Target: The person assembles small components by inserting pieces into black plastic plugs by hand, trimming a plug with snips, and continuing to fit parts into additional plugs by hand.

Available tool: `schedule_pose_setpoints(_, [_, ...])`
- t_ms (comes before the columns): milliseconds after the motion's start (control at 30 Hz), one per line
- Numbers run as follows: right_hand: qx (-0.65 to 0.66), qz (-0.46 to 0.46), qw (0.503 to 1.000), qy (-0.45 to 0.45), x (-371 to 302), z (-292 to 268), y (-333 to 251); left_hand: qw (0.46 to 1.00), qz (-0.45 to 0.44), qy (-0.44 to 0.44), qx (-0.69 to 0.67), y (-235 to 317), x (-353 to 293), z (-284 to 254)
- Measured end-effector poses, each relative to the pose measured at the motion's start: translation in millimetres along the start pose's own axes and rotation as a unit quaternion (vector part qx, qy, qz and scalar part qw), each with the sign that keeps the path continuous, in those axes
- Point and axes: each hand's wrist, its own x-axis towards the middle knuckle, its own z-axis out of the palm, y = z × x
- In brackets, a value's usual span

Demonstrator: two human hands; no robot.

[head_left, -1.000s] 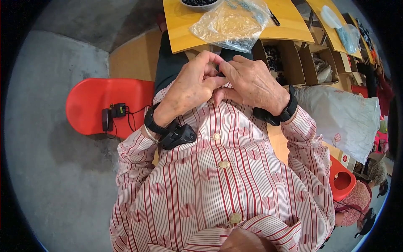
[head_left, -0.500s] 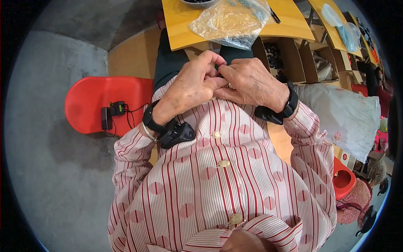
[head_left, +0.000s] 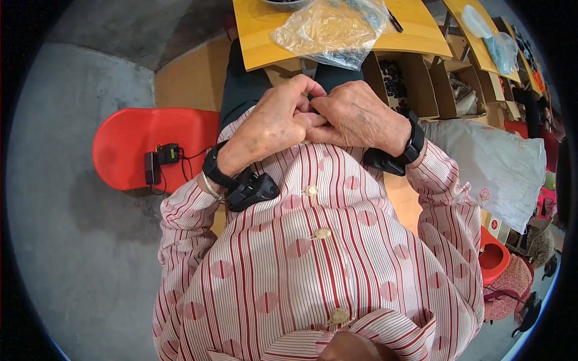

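My left hand and my right hand meet above my lap, just short of the yellow table's near edge. Both have their fingers bent and pressed together at the tips. Whatever they pinch between them is too small and too covered by the fingers to name. On the table beyond them lies a crumpled clear plastic bag, with small blue-grey pieces at its far side. A black pen rests right of the bag. Behind it stands a bowl of dark pieces, cut off by the picture's top.
Cardboard boxes stand right of my legs, one with small black parts, another with crumpled wrapping. A big white sack is by my right arm. On my left, a red stool carries black devices with cables.
My right hand has shifted slightly left and its fingertips have moved a little against the left hand's. Otherwise the hands stay together in the same place.
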Motion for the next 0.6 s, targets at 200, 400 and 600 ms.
schedule_pose_setpoints(200, [0.016,-0.015,1.000,0.020,-2.2,6.3,2.7,0.999,-0.002,-0.001,0.032,4.6,-1.9,-1.5])
schedule_pose_setpoints(400, [0.057,-0.001,0.998,0.028,-7.6,11.5,2.6,0.998,0.017,-0.056,-0.024,-1.6,-1.7,-8.5])
schedule_pose_setpoints(600, [0.100,0.034,0.993,0.051,-9.0,11.4,3.3,0.992,0.050,-0.084,-0.080,-4.1,-6.1,-14.8])
